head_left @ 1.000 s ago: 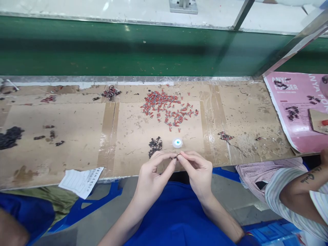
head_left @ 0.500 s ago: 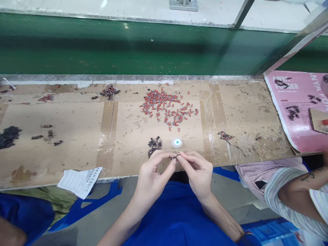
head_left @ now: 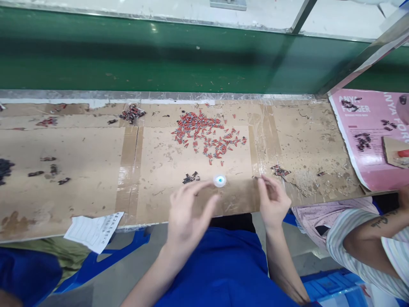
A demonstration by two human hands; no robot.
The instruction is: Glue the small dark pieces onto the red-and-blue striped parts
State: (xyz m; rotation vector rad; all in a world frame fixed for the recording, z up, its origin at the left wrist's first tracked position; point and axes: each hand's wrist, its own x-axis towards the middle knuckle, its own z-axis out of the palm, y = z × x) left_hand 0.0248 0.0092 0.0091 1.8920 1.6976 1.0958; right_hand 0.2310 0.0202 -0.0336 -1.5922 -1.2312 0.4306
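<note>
My left hand (head_left: pixel 188 209) is open, thumb and fingers apart, just in front of a small heap of black parts (head_left: pixel 191 177), part of which it hides. My right hand (head_left: pixel 275 202) pinches a small dark part (head_left: pixel 255 177) at its fingertips, low over the cardboard. Right of it lies a little group of dark and red pieces (head_left: pixel 280 171). Between the hands sits a small round white disc (head_left: pixel 220 181) with a bright blue centre. Farther back spreads a large pile of small red parts with metallic ends (head_left: pixel 198 125).
Taped cardboard (head_left: pixel 166 157) covers the bench, backed by a green panel (head_left: pixel 179 59). More dark pieces (head_left: pixel 132 113) lie to the left. A torn paper (head_left: pixel 94 230) hangs over the front edge. A co-worker's arm (head_left: pixel 370 238) is at right, beside a pink sheet (head_left: pixel 370 157).
My hands have parted. The right moved right with the small dark part; the left opened and stayed near the black heap. The view shifted slightly.
</note>
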